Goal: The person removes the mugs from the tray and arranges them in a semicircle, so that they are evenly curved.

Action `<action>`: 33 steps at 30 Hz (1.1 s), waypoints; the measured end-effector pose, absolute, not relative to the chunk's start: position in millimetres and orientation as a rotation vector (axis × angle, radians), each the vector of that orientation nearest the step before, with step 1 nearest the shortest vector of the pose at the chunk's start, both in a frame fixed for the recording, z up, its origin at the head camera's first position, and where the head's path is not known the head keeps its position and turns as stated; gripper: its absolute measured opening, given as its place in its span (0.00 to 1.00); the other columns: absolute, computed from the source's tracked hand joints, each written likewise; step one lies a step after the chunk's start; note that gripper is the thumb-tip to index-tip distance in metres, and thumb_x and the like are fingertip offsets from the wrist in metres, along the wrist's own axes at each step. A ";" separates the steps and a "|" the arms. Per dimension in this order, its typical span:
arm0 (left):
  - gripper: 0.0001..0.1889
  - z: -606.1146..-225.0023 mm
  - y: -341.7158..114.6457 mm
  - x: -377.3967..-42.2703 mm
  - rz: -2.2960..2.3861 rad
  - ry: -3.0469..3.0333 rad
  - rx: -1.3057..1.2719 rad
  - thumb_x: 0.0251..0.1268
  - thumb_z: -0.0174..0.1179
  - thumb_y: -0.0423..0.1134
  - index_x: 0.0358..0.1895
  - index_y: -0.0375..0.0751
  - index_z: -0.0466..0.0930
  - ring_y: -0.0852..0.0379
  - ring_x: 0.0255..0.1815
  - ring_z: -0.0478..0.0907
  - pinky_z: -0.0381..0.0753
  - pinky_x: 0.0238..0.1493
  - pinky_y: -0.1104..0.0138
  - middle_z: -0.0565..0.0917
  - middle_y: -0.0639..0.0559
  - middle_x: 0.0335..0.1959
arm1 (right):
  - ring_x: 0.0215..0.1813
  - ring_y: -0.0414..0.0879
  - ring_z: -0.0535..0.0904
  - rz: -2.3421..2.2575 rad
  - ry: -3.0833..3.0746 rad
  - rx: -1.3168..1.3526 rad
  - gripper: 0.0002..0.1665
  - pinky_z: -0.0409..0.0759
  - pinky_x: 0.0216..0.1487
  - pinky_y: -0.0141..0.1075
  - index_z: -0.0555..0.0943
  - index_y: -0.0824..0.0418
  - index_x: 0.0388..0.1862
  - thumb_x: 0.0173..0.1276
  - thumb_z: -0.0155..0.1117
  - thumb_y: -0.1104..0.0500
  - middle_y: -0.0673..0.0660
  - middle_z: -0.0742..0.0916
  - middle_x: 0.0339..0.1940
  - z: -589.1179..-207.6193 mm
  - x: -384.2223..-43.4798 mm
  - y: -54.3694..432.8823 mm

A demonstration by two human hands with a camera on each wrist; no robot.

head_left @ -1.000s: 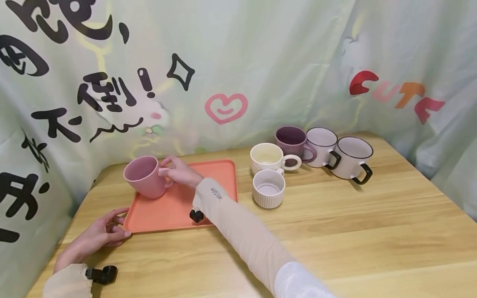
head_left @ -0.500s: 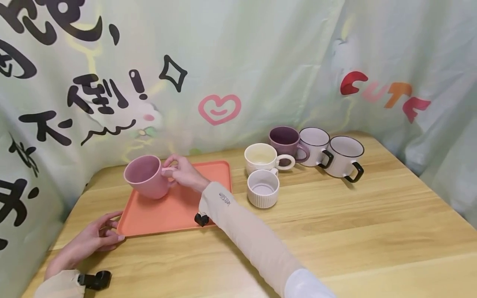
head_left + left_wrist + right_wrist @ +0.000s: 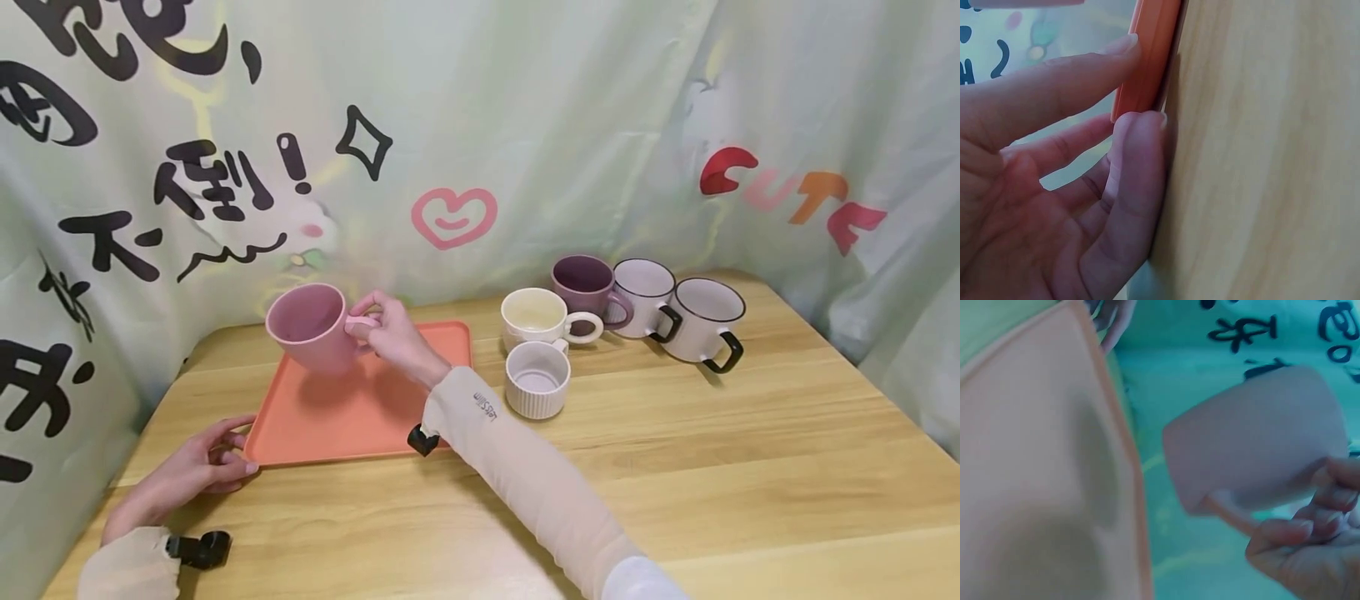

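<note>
A pink mug (image 3: 324, 348) hangs tilted above the orange tray (image 3: 322, 429), its shadow falling on the tray. My right hand (image 3: 399, 343) holds it by the handle, thumb and curled fingers around the loop. The right wrist view shows the mug's side (image 3: 1260, 437) apart from the tray's edge (image 3: 1129, 444). At the tray's near left corner, my left hand (image 3: 187, 468) pinches the rim. Up close in the left wrist view, the thumb presses the tray's side (image 3: 1150, 56) and curled fingers (image 3: 1138, 156) sit at its corner against the tabletop.
Right of the tray stand a small ribbed white cup (image 3: 537, 392), a cream mug (image 3: 528, 329), a purple mug (image 3: 581, 287) and two white enamel mugs (image 3: 641, 304) with black handles. A printed curtain (image 3: 540, 125) hangs behind the wooden table (image 3: 712, 483).
The right hand has lifted the pink mug up off the tray and slightly to the right. The left hand stays at the tray's corner.
</note>
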State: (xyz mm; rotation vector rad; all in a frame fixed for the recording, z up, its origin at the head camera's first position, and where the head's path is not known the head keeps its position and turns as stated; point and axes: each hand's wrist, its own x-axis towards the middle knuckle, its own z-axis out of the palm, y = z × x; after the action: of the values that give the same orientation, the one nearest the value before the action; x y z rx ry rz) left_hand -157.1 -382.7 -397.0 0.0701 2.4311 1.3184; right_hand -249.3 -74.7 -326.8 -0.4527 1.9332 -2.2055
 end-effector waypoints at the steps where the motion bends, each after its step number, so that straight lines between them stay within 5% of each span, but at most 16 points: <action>1: 0.43 -397.2 -382.2 -157.0 1.320 2.431 0.076 0.68 0.65 0.32 0.76 0.22 0.47 0.58 0.41 0.79 0.86 0.40 0.62 0.73 0.33 0.54 | 0.34 0.46 0.82 -2.211 1.939 -0.433 0.07 0.85 0.47 0.53 0.74 0.69 0.43 0.70 0.61 0.75 0.63 0.86 0.36 -325.2 -247.5 -73.6; 5: 0.42 -397.2 -381.9 -157.2 1.337 2.434 0.099 0.68 0.65 0.31 0.76 0.22 0.48 0.58 0.41 0.80 0.86 0.40 0.62 0.73 0.32 0.54 | 0.33 0.46 0.80 -2.220 1.947 -0.366 0.07 0.85 0.37 0.41 0.73 0.67 0.41 0.71 0.62 0.74 0.60 0.85 0.36 -318.6 -241.0 -68.9; 10: 0.42 -397.1 -382.6 -156.6 1.330 2.435 0.086 0.68 0.66 0.31 0.76 0.22 0.47 0.58 0.40 0.79 0.86 0.39 0.62 0.72 0.31 0.54 | 0.35 0.53 0.84 -2.197 1.959 -0.324 0.07 0.65 0.22 0.30 0.73 0.64 0.42 0.72 0.62 0.71 0.57 0.85 0.35 -311.2 -234.6 -60.8; 18: 0.43 -396.8 -381.0 -156.3 1.328 2.426 0.075 0.68 0.65 0.32 0.76 0.22 0.46 0.58 0.40 0.79 0.86 0.40 0.63 0.72 0.31 0.55 | 0.34 0.61 0.87 -2.247 1.870 -0.302 0.09 0.62 0.25 0.32 0.72 0.61 0.41 0.72 0.62 0.70 0.53 0.84 0.32 -307.0 -227.0 -45.3; 33: 0.43 -396.4 -380.9 -155.3 1.361 2.412 0.064 0.68 0.66 0.31 0.76 0.22 0.47 0.58 0.40 0.79 0.86 0.40 0.62 0.71 0.32 0.54 | 0.26 0.48 0.84 -2.337 1.838 -0.302 0.09 0.63 0.26 0.33 0.73 0.63 0.41 0.69 0.62 0.72 0.53 0.83 0.31 -305.3 -223.3 -24.6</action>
State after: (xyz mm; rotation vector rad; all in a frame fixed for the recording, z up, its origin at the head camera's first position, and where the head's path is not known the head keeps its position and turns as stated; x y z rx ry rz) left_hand -155.3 -380.9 -396.4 0.0636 2.4120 1.3615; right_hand -223.3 -24.6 -305.3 -0.3019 1.8380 -2.3365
